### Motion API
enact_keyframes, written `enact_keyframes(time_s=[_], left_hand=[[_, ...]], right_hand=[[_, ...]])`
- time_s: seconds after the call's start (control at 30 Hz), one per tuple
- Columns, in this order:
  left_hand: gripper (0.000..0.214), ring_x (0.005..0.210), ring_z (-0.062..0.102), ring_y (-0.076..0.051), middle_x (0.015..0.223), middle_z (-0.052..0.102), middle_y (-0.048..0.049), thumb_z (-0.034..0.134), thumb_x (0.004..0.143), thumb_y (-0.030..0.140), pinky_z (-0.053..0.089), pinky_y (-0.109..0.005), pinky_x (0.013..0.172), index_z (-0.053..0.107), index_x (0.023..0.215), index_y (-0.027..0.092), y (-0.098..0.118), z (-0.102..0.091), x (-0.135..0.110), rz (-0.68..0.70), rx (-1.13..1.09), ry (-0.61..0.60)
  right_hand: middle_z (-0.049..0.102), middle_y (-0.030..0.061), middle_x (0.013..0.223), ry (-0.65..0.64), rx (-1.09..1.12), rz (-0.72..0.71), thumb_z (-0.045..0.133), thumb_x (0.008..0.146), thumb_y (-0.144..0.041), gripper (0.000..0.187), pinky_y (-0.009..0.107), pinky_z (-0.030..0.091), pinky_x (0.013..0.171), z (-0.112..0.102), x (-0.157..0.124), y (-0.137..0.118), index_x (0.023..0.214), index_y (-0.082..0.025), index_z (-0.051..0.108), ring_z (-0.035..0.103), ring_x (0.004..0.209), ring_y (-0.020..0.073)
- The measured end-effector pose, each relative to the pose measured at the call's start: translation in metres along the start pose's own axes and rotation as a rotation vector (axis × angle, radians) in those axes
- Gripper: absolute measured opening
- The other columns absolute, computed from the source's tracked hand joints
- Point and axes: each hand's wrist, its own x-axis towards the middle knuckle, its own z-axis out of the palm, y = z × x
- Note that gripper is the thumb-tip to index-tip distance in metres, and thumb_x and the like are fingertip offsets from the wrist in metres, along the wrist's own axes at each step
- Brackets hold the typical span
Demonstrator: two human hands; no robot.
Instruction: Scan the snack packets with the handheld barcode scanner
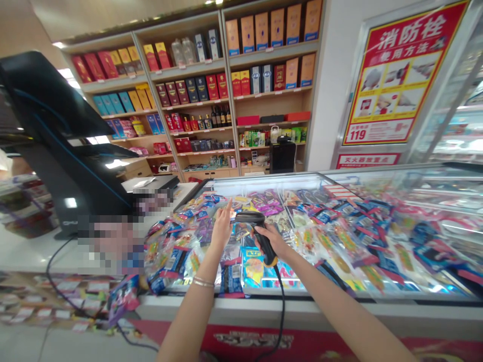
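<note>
My right hand (274,240) is closed round the grip of a black handheld barcode scanner (253,223), whose head points left over the glass lid of a chest freezer (264,182). A black cable hangs from the scanner down past the freezer's front. My left hand (222,224) reaches over the same glass with its fingers stretched out, the fingertips next to the scanner's head and holding nothing. A thin bracelet sits on my left wrist. Under the glass lie several colourful wrapped ice creams (332,221).
A black checkout terminal (56,136) stands on the white counter (26,249) at the left, its cable trailing down. Wooden shelves (226,90) of boxed goods and bottles fill the back wall. A red fire-hydrant poster (400,75) hangs at the right.
</note>
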Motion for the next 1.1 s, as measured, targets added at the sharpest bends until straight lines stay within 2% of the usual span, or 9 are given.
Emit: enact_keyframes(time_s=[0.2,0.43,0.53,0.67,0.77,0.9,1.0,1.1], left_hand=[[0.086,0.114,0.048,-0.025,0.13,0.052,-0.0116,0.053,0.077,0.004,0.043,-0.042,0.097,0.014,0.15,0.025,0.001,-0.002,0.0,0.009,-0.003,0.022],[0.081,0.113,0.049,-0.027,0.126,0.054,-0.0127,0.055,0.078,0.007,0.043,-0.045,0.098,0.018,0.149,0.022,0.003,-0.001,0.0,0.002,0.053,0.056],[0.076,0.114,0.048,-0.028,0.123,0.055,-0.0132,0.053,0.079,0.008,0.042,-0.047,0.098,0.022,0.147,0.019,0.005,-0.003,0.003,-0.018,0.088,0.078],[0.068,0.115,0.047,-0.029,0.117,0.055,-0.0116,0.052,0.077,0.007,0.04,-0.048,0.1,0.032,0.142,0.018,0.018,-0.018,0.017,-0.048,0.126,0.119],[0.059,0.115,0.045,-0.028,0.117,0.054,-0.0106,0.053,0.075,0.005,0.038,-0.045,0.103,0.045,0.132,0.02,0.047,-0.031,0.034,-0.048,0.112,0.139],[0.052,0.113,0.047,-0.026,0.117,0.055,-0.0088,0.055,0.074,0.004,0.04,-0.041,0.102,0.053,0.123,0.022,0.11,-0.034,0.055,-0.007,0.014,0.14],[0.044,0.109,0.049,-0.026,0.115,0.057,-0.0087,0.061,0.075,0.011,0.042,-0.04,0.098,0.056,0.118,0.02,0.161,-0.017,0.058,0.016,-0.08,0.103],[0.041,0.106,0.051,-0.026,0.112,0.06,-0.009,0.067,0.076,0.024,0.043,-0.039,0.095,0.057,0.115,0.019,0.203,0.013,0.05,-0.016,-0.161,0.046]], right_hand=[[0.056,-0.0016,0.045,0.001,0.007,-0.005,0.059,0.074,-0.054,0.038,0.021,0.035,0.034,0.001,-0.001,-0.001,0.078,-0.016,0.056,0.047,0.032,0.01],[0.059,0.0003,0.047,0.01,0.078,0.058,0.061,0.071,-0.051,0.036,0.022,0.035,0.034,0.001,0.003,-0.005,0.081,-0.016,0.058,0.049,0.034,0.0124],[0.059,0.0009,0.049,0.037,0.216,0.068,0.059,0.073,-0.048,0.034,0.024,0.038,0.037,-0.001,0.006,-0.019,0.083,-0.015,0.06,0.049,0.037,0.0128],[0.059,0.0022,0.055,0.095,0.325,0.073,0.055,0.077,-0.044,0.032,0.024,0.041,0.042,-0.016,-0.003,-0.059,0.089,-0.015,0.062,0.052,0.044,0.0139],[0.06,0.0025,0.058,0.14,0.318,-0.018,0.055,0.078,-0.043,0.032,0.025,0.042,0.042,-0.044,-0.026,-0.094,0.093,-0.015,0.062,0.052,0.046,0.0144],[0.06,0.0015,0.062,0.268,0.274,-0.183,0.055,0.076,-0.042,0.034,0.024,0.041,0.042,-0.093,-0.076,-0.122,0.098,-0.017,0.062,0.051,0.047,0.0135],[0.056,0.0004,0.057,0.384,0.218,-0.195,0.055,0.074,-0.045,0.036,0.024,0.039,0.04,-0.13,-0.118,-0.123,0.096,-0.017,0.063,0.048,0.044,0.0132],[0.054,-0.0011,0.054,0.569,0.155,-0.243,0.056,0.073,-0.046,0.034,0.023,0.038,0.037,-0.164,-0.158,-0.113,0.092,-0.019,0.063,0.046,0.042,0.0121]])
